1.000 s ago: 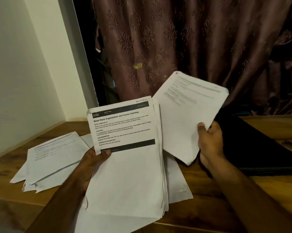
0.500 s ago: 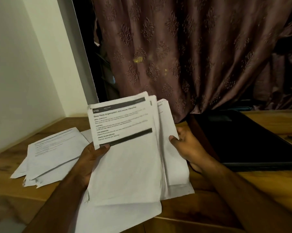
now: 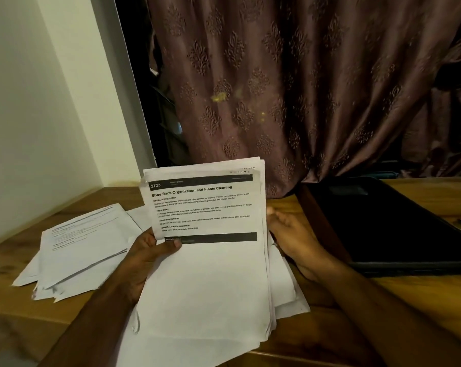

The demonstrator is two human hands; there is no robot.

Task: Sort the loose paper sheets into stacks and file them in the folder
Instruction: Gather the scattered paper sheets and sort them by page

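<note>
On the wooden table (image 3: 383, 300), with the dark folder (image 3: 399, 229) lying at right and a loose pile (image 3: 78, 250) at left, sorting looks under way. The left hand (image 3: 144, 260) pinches the sheaf (image 3: 205, 260), thumb on top; the right hand (image 3: 295, 242) steadies its edge, fingers hidden, so its grip is unclear. Next likely comes squaring the edges; the small print blurs.

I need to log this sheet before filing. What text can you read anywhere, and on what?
Top sheet of the held stack:
"2723", in the dark header bar
"Shoe Rack Organization and Insole Cleaning", the title
"TASK GOAL", a heading
Body lines: too small.
Sheet behind, top corner: "SECTION", number unclear.
Pile on the table: print too blurred.
</note>
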